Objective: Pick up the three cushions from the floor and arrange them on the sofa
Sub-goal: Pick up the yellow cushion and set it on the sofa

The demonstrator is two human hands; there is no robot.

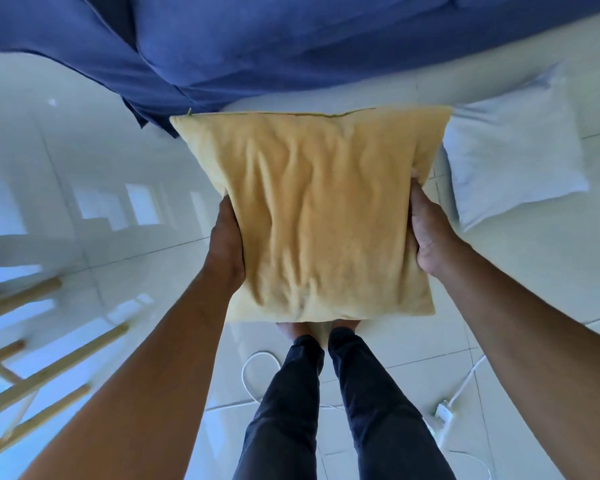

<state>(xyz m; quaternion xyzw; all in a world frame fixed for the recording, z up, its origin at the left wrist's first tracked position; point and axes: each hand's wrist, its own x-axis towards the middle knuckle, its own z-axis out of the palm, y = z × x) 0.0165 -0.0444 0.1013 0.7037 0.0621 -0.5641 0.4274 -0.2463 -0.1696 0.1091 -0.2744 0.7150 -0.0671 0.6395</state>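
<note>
A person stands on a glossy white tiled floor (534, 271) and holds a yellow cushion (312, 216) up in the air in front of the body, above the bare feet. The left hand (226, 244) clasps the cushion's left edge and the right hand (430, 233) clasps its right edge, fingers tucked behind the fabric and thumbs at the sides. The cushion is roughly square, its broad wrinkled face turned toward the camera; the zipped seam runs along the far edge, nearest the blue sofa (257, 46), and the near edge hangs over the toes. It touches neither floor nor sofa.

A white cushion (513, 157) lies flat on the floor just right of the yellow one, close to the sofa's front. A white cable (257, 368) loops on the tiles beside the person's dark trousers (343, 410), and wooden legs (49, 375) of some furniture show at the lower left.
</note>
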